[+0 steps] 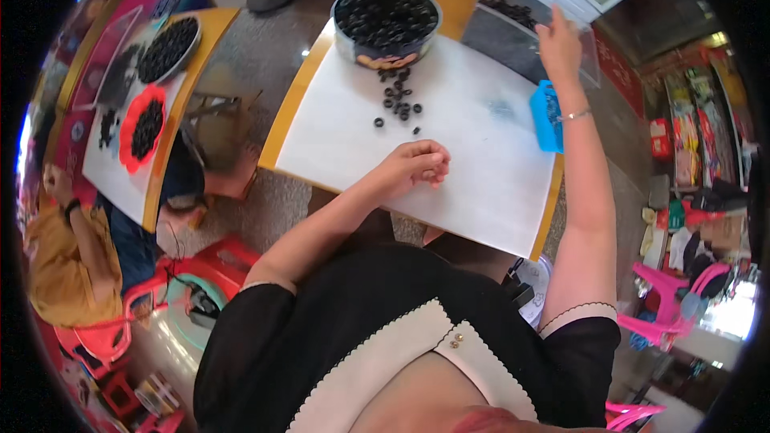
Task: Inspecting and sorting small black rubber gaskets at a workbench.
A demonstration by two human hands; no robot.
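My left hand (415,166) rests over the near middle of the white-covered table (337,136), its fingers curled in; whatever they hold, if anything, is hidden. Stretched out to the far right, my right hand (560,49) is above a clear-sided tray (505,44), one finger extended and the thumb apart, with nothing visible in it. Small dark pieces (513,12) lie at the tray's far end. At the table's far side stands a round tub (385,56) heaped with small black ring-shaped pieces (387,16). Several loose black rings (397,100) trail from it toward my left hand.
A blue plastic basket (547,124) sits at the table's right edge, beside my right forearm. To the left, another table (120,180) bears a red scalloped dish (128,132) and a bowl of black pieces (168,48). A person in yellow (72,264) sits there, near red chairs (228,260).
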